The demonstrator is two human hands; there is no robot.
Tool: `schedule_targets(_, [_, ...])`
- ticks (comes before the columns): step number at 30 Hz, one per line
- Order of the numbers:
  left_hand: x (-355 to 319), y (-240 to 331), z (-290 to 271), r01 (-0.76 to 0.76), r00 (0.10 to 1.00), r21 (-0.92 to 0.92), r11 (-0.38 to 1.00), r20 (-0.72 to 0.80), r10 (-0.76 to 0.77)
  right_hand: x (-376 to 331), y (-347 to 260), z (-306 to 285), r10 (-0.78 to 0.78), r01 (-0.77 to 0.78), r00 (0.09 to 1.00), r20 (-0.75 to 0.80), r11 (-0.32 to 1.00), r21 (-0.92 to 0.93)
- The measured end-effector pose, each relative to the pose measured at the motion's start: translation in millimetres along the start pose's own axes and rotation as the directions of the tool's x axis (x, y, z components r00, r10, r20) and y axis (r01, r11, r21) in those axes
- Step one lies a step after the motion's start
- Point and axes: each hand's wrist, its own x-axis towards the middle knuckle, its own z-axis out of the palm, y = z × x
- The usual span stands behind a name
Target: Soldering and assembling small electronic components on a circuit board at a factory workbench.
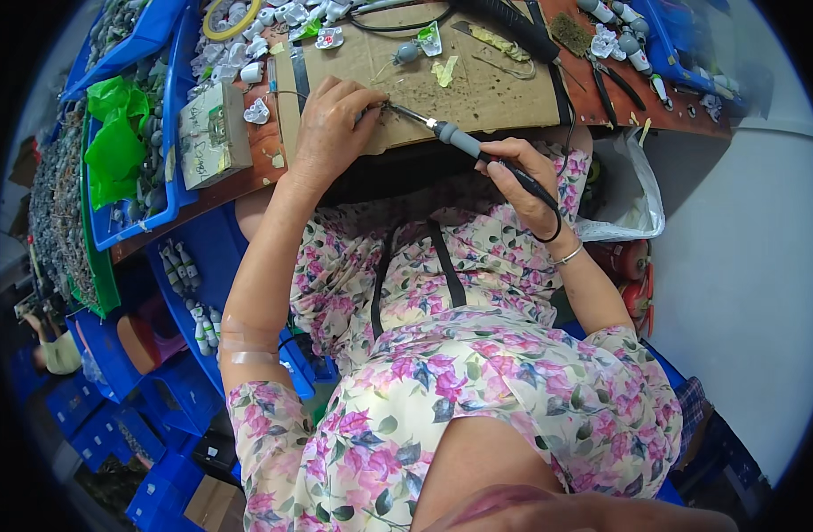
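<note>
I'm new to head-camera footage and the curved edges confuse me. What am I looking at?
One picture, taken by a wide fisheye camera on a person's head, looking down; that lens bends the edges. The hands are bare human ones. The right hand holds a slim grey-and-black pen-shaped tool. The left hand is near its metal tip; what its fingers pinch is unclear. Beneath lies a flat brown cardboard sheet on a reddish-brown table, with black-handled pliers to the right.
</note>
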Motion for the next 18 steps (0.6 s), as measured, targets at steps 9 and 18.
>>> schedule_targets(9, [0.3,-1.4,2.8,-0.024,0.999,-0.026,0.999,-0.039,0.023,0.9,1.7,-0.3,0.035,-0.034,0.999,-0.012,0.999,0.031])
schedule_targets(18, [0.1,-2.8,3.7,-0.020,0.999,-0.046,0.999,-0.040,0.018,6.4,-2.9,-3.3,0.051,-0.051,0.999,-0.001,0.999,0.014])
